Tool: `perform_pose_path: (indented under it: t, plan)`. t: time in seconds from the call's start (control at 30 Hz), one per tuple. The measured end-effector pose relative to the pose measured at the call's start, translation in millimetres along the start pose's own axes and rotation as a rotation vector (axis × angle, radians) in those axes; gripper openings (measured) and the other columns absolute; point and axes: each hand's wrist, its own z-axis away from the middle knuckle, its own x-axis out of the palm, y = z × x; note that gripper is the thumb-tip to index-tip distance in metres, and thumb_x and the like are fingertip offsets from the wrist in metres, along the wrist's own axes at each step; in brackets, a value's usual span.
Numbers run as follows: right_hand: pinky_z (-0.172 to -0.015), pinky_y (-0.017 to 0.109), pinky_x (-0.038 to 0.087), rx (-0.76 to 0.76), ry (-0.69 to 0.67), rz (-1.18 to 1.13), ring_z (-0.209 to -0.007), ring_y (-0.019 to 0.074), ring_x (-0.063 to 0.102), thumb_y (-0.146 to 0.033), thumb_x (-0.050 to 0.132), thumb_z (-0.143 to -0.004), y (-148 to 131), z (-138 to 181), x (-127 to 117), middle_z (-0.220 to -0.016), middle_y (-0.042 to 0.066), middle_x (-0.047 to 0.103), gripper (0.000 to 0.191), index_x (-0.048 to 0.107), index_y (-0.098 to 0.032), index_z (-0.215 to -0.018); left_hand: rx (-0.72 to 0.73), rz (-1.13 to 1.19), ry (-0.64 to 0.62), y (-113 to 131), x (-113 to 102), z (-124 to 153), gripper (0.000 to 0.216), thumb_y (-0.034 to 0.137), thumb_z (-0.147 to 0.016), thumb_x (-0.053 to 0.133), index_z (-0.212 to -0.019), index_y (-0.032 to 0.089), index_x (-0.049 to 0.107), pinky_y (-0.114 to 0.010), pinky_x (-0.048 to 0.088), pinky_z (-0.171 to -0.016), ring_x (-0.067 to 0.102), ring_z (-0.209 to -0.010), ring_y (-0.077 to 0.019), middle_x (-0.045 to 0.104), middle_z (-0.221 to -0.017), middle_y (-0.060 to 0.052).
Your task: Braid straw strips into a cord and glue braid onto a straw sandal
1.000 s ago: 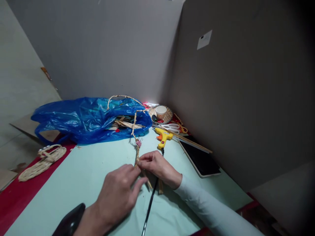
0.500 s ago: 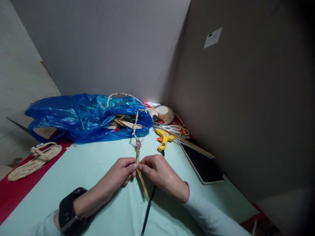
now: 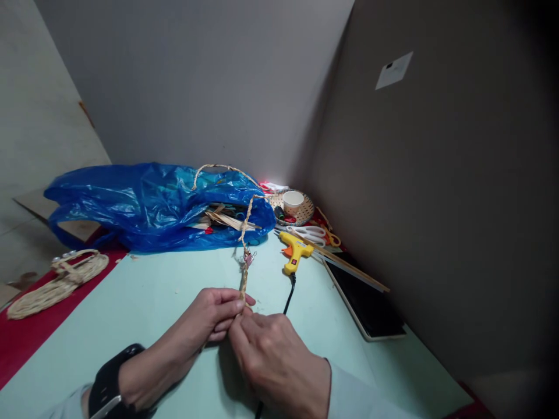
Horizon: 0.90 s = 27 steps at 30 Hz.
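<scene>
A thin straw-coloured braid runs from my hands across the table, up over the blue bag's mouth and along its top. Small pinkish clips are fixed on it, a short way beyond my fingers. My left hand pinches the braid between thumb and fingers. Close against it, my right hand is closed on the near end of the braid, back of the hand upward. The loose strand ends are hidden under the right hand.
The blue plastic bag holds straw strips. A yellow glue gun, scissors, a woven tray with a cup, and a black tablet lie on the right. A woven sole rests at left.
My right hand has moved nearer to me and turned over the braid's end, covering the loose strands that stuck out before. My left hand still pinches the braid, slightly lower.
</scene>
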Motion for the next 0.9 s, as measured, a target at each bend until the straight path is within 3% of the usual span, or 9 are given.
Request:
perform_pose_path:
  t: [0.07,0.2,0.27,0.4,0.5,0.63,0.77,0.9]
  plan:
    - [-0.058,0.031,0.037,0.073,0.051,-0.157,-0.065,0.0194,0.06,-0.014,0.049,-0.088,2,-1,-6,-0.075,0.006,0.067,0.015,0.062,-0.014,-0.082,-0.001,0.045,-0.044,0,-4,0,0.024,0.034,-0.072,0.074,-0.08,0.012,0.067,-0.022,0.017,-0.048,0.026,-0.048,-0.0046,0.054,-0.066,0.003]
    - [-0.074,0.029,0.043,0.543,0.213,-0.502,-0.08,0.0175,0.061,-0.026,0.046,-0.097,19,-6,-18,-0.087,0.006,0.069,0.021,0.064,-0.018,-0.092,0.028,0.105,-0.125,-4,-11,-2,0.022,0.035,-0.077,0.072,-0.078,0.014,0.067,-0.023,0.011,-0.047,0.016,-0.049,-0.0064,0.04,-0.058,0.008]
    - [-0.072,0.027,0.044,0.631,0.132,-0.741,-0.079,0.0168,0.061,-0.032,0.048,-0.097,29,-11,-16,-0.087,0.005,0.068,0.02,0.062,-0.017,-0.094,0.046,0.111,-0.152,-6,-12,-3,0.022,0.035,-0.079,0.071,-0.08,0.014,0.067,-0.023,0.012,-0.046,0.018,-0.049,-0.0063,0.047,-0.06,0.006]
    - [-0.047,0.02,0.034,0.643,-0.108,-1.248,-0.049,0.0086,0.044,-0.038,0.043,-0.097,38,-20,-4,-0.068,-0.003,0.053,0.026,0.051,-0.018,-0.083,0.087,0.1,-0.153,-8,-9,-2,0.024,0.038,-0.082,0.067,-0.082,0.014,0.063,-0.021,0.013,-0.046,0.022,-0.047,-0.0043,0.058,-0.066,0.002]
    - [-0.044,0.02,0.027,0.654,-0.122,-1.235,-0.046,0.0071,0.033,-0.034,0.045,-0.096,39,-23,1,-0.061,-0.005,0.045,0.029,0.049,-0.018,-0.072,0.103,0.073,-0.136,-9,-7,-4,0.027,0.039,-0.081,0.068,-0.091,0.018,0.055,-0.02,0.01,-0.044,0.019,-0.044,-0.003,0.064,-0.071,0.001]
    - [-0.053,0.02,0.033,0.63,-0.065,-1.147,-0.054,0.0085,0.041,-0.029,0.049,-0.094,39,-20,3,-0.059,-0.003,0.049,0.033,0.052,-0.016,-0.063,0.11,-0.015,-0.109,-14,-9,-8,0.029,0.041,-0.08,0.065,-0.091,0.02,0.049,-0.02,0.011,-0.039,0.023,-0.038,-0.0033,0.067,-0.067,0.0]
    - [-0.053,0.021,0.032,0.674,0.04,-1.061,-0.054,0.0098,0.042,-0.026,0.056,-0.089,39,-15,5,-0.057,-0.004,0.052,0.023,0.057,-0.016,-0.068,0.115,-0.182,-0.047,-11,-11,-5,0.021,0.04,-0.084,0.06,-0.085,0.02,0.051,-0.021,0.011,-0.038,0.026,-0.034,-0.0043,0.069,-0.062,-0.001]
    - [-0.056,0.021,0.038,0.687,0.1,-1.058,-0.056,0.0115,0.052,-0.026,0.055,-0.089,36,-13,7,-0.059,-0.001,0.061,0.019,0.061,-0.015,-0.074,0.188,-0.441,0.078,2,-9,4,0.023,0.037,-0.084,0.059,-0.07,0.018,0.059,-0.022,0.028,-0.048,0.039,-0.045,-0.0099,0.061,-0.05,0.003]
